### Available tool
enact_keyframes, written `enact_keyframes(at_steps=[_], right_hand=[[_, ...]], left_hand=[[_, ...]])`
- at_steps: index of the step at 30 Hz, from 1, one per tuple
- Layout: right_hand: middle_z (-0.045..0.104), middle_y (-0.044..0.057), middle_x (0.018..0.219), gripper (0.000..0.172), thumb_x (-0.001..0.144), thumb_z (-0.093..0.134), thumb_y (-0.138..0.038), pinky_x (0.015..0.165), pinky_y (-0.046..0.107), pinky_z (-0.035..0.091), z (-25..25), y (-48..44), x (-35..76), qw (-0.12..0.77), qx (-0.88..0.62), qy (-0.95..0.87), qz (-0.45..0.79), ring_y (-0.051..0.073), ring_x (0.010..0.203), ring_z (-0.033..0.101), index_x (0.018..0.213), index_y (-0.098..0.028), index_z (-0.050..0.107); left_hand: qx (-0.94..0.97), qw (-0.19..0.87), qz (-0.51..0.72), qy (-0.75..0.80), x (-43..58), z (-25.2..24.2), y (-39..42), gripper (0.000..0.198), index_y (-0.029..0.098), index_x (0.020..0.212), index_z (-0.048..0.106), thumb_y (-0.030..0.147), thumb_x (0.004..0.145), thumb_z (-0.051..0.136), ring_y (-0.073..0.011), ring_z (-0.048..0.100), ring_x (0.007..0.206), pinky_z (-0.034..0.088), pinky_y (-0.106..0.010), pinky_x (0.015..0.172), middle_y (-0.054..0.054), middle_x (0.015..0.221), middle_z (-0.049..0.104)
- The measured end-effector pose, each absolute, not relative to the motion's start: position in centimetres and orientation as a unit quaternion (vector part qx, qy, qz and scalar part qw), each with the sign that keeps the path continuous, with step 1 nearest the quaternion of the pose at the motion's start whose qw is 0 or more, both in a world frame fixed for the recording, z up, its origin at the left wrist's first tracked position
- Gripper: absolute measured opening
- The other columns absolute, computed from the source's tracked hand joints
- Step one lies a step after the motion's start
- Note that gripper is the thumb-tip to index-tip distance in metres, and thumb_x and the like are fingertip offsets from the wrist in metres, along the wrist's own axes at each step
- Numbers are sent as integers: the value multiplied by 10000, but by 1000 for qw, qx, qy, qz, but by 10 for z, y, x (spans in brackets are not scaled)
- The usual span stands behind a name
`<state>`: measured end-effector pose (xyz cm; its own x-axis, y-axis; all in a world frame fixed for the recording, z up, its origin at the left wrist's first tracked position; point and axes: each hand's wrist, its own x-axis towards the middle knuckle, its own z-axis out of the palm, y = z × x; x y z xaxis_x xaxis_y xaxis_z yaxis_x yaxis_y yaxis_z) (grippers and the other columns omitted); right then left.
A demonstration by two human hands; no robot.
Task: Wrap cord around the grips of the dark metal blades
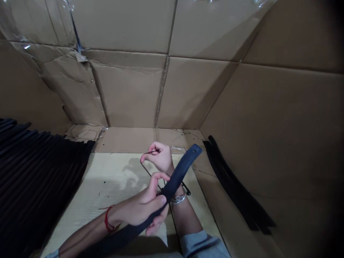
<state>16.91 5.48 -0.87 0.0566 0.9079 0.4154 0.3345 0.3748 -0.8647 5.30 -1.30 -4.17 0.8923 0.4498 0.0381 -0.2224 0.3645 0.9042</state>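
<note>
A long black flexible strip [183,164] with a small hole near its upper end slants across the middle. My left hand [146,207], with a red cord at the wrist, is closed around it, thumb on top. Beyond it, my right hand [162,157] pinches a thin dark cord [146,169], which bends at the fingertips and runs down behind the strip. The strip crosses in front of my right wrist, which wears a silver bracelet [178,198]. A small black rod-like end [186,189] shows beside that wrist; its other part is hidden.
Tall cardboard walls [129,89] stand around a pale board [88,190]. Many black strips [45,168] are stacked at the left. Several more strips [233,186] lean along the right wall. Thin loose threads [86,134] and dark specks lie at the back.
</note>
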Motion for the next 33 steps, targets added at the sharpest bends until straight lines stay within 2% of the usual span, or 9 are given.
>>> enact_keyframes(at_steps=[2,5,10,16,21,26,30,33], right_hand=[[362,-96,523,307,646,737,-254,424,176,275,-5,54,178,542,-489,-623,281,53,474,341,576,-191,445],[322,-109,505,392,524,826,-216,402,187,221,-7,56,187,553,-498,-607,279,58,474,283,549,-190,435],[335,-107,482,422,507,863,-275,421,211,219,-11,60,191,561,-512,-597,257,74,485,304,541,-189,452],[371,-94,517,407,550,848,-288,455,222,256,-14,60,186,552,-488,-619,273,79,508,322,542,-189,453],[350,-97,509,401,559,840,-287,451,219,231,-24,63,173,532,-447,-642,323,76,508,292,551,-193,450],[355,-97,499,420,565,824,-341,438,211,216,-35,67,157,510,-413,-646,388,68,488,295,545,-199,430],[333,-102,476,397,591,798,-309,415,202,205,-42,71,147,514,-415,-625,415,66,460,304,551,-206,417],[402,-85,476,362,610,782,-325,410,203,278,-46,73,142,510,-417,-614,435,91,452,421,563,-207,443]], left_hand=[[542,806,209,112,58,-50,-17,253,294,1071,249,463,963,403,-32,405,316,358,-102,316,113,606,461],[539,802,237,107,63,-58,-20,257,283,899,221,456,967,399,-11,380,301,340,-79,311,123,620,465],[465,845,259,52,71,-64,-18,235,280,856,209,375,995,373,-23,448,295,356,-77,307,124,629,506],[380,893,241,-20,74,-71,-13,55,302,1017,261,338,1016,302,-31,421,267,306,-72,281,125,597,491],[368,901,230,-8,70,-65,-12,187,300,1190,256,329,1012,306,-56,448,273,318,-95,279,102,585,540],[311,917,249,-21,60,-56,-14,216,227,1176,428,316,990,364,-53,410,257,312,-111,286,79,521,513],[213,935,248,-133,38,-45,-13,316,199,1248,473,287,996,304,-40,299,180,343,-126,289,103,428,440],[94,929,248,-258,24,-31,-13,363,125,1302,409,256,988,281,-36,292,148,359,-108,279,110,398,444]])
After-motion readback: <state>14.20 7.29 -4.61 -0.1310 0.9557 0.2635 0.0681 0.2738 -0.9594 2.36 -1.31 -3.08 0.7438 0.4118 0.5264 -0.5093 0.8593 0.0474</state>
